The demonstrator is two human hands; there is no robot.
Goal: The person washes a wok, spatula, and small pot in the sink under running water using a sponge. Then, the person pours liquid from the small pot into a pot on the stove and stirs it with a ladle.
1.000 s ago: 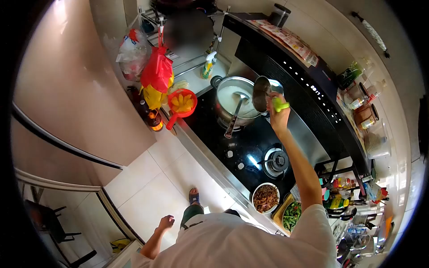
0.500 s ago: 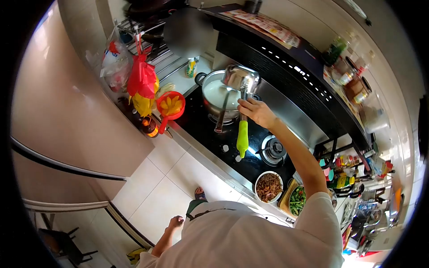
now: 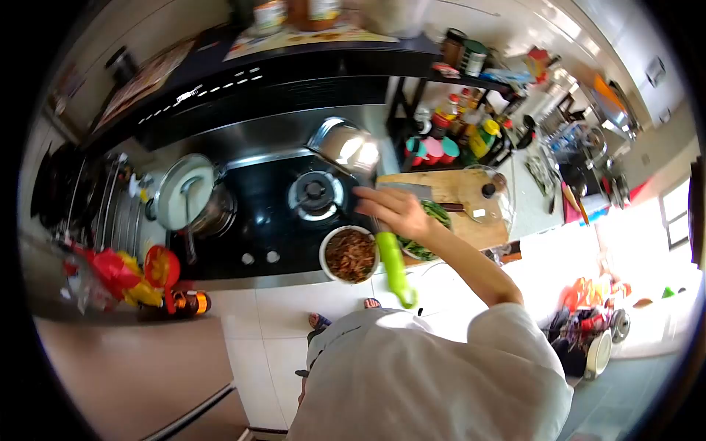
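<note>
My right hand (image 3: 397, 212) is closed round the handle of a shiny steel saucepan (image 3: 346, 147), whose bright green grip (image 3: 395, 272) sticks out below the hand. The saucepan is tilted and slightly blurred, in the air by the right-hand burner (image 3: 316, 192). Beneath and beside the hand are a white bowl of brown shredded food (image 3: 350, 254) and a bowl of cut green vegetables (image 3: 435, 214). On the left of the stove stands a pot of whitish liquid (image 3: 175, 206) with a ladle (image 3: 188, 213) in it. My left hand is hidden beside my body.
A wooden cutting board (image 3: 482, 234) bears a cleaver (image 3: 412, 189) and a clear lid (image 3: 485, 195). Bottles and a rack (image 3: 471, 132) stand behind it. The range hood (image 3: 279, 81) overhangs the stove. A red strainer (image 3: 162, 267) sits at the left.
My right hand has carried the saucepan away from the pot of whitish liquid, rightward past the free burner. The view has turned to the right, and my left hand has gone out of sight.
</note>
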